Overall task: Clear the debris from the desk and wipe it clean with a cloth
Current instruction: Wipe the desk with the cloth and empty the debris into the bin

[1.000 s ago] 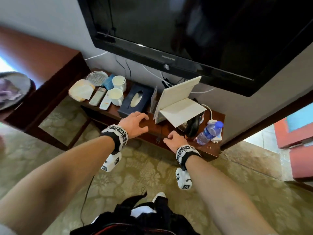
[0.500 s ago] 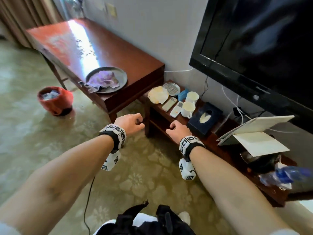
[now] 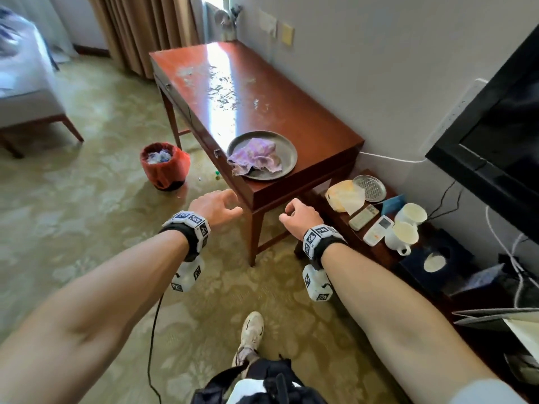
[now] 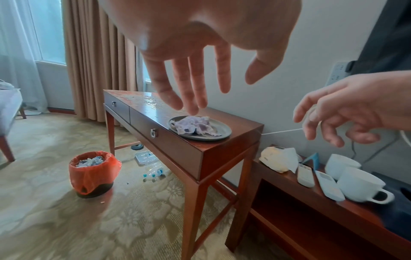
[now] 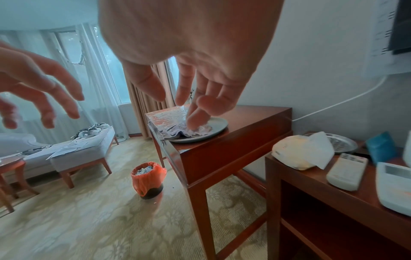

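The red-brown desk (image 3: 291, 121) stands against the wall, with pale debris (image 3: 221, 91) strewn over its far half. At its near end a grey plate (image 3: 287, 147) holds a crumpled purple cloth (image 3: 255, 157); both also show in the left wrist view, plate (image 4: 223, 131) and cloth (image 4: 195, 126). My left hand (image 3: 224, 204) hovers just before the desk's near corner, fingers relaxed and empty. My right hand (image 3: 291, 212) hangs beside it below the desk end, loosely curled and holding nothing. Both hands are apart from the desk. In the right wrist view, relaxed fingers (image 5: 200, 114) overlap the cloth (image 5: 175, 130).
A bin with an orange liner (image 3: 164, 166), full of scraps, stands on the carpet left of the desk. Bottles (image 4: 153, 171) lie under the desk. A low shelf (image 3: 388, 255) to the right carries cups (image 3: 401, 234), remotes and a tissue box. A TV (image 3: 495, 135) hangs above.
The view has swung left from the low TV shelf to the desk. Both hands have left the shelf and now hover before the desk's near end, still empty.
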### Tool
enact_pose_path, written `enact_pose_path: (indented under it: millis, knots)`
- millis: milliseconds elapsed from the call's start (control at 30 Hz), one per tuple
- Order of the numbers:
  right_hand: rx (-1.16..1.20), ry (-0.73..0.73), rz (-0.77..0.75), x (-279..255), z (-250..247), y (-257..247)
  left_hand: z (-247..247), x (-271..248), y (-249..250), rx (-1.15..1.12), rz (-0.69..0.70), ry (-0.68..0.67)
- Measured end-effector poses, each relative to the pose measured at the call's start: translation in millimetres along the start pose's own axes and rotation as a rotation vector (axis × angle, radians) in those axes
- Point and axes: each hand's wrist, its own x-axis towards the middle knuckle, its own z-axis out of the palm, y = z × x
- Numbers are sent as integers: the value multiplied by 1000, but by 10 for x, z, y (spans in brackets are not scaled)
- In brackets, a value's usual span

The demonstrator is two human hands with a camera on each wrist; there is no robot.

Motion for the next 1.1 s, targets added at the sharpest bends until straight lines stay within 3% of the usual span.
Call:
enact_pose_path:
  millis: [600, 900, 1100]
  knots:
    - [-52, -135, -75, 2211, 315, -1699, -643, 1886, -1575, -89, -137, 30]
    - [10, -42, 92, 3242, 521, -2620, -1053, 3327, -2550, -58, 37, -92]
    - [74, 28, 305, 3477, 425, -2737, -1166, 4156, -2615, 26, 227, -216]
